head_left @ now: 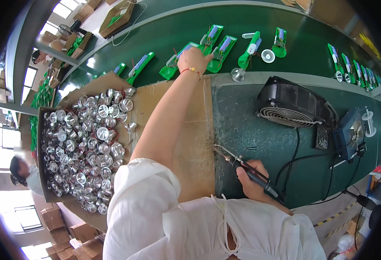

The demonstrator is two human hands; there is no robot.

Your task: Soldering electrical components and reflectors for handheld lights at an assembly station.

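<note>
My left hand [194, 60] reaches over a row of green plastic lamp housings on the green belt. Its thumb stretches out to the right, toward one housing [222, 53]; the other fingers are partly hidden above another housing [169, 66]. Wires and pale purple cells sit in these open shells. In my right hand [253, 178], closed around the handle, is a soldering iron [267, 186] whose tip points up and left over the bench. Beside my left forearm, a cardboard box [51, 198] holds many silvery reflector cups [93, 145].
A black fan [292, 102] stands on the bench at the right, near a blue soldering station [348, 136] and a wire spool [368, 123]. Black cables cross the bench. One loose reflector [238, 74] lies by the belt's edge. Another person [25, 171] is at far left.
</note>
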